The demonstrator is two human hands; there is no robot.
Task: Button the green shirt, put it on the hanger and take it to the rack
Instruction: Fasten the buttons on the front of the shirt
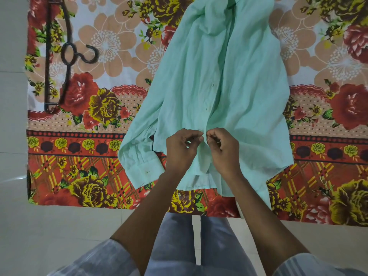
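**Holdings at the floor cloth: one shirt in hand, one hanger apart**

Nearest us: pale grey trousers and two white rolled sleeves at the lower edge, both forearms reaching forward over the white tiled floor.

Item 1. Left hand: fingers curled, thumb and forefinger pinched narrow on the front edge of the green shirt, low on the placket.

Item 2. Right hand: likewise curled, pinching the facing edge of the shirt front. We note the two sets of fingertips almost touching at the centre line. A button between them may be there, but it is too small for us to tell.

Item 3. Green shirt: pale mint, creased, lying flat on the floral cloth, hem toward us, collar end running out of the top of the view. One sleeve is folded down along the shirt's left side, its cuff near our left wrist. Small dark marks show up the centre front; we cannot tell which are fastened.

Item 4. Hanger: dark, lying flat on the cloth at the upper left, hook pointing toward the shirt, well apart from it and from both hands.

Item 5. Floral cloth: red, yellow and peach roses with a plaid border, spread on the tiles beneath everything listed.
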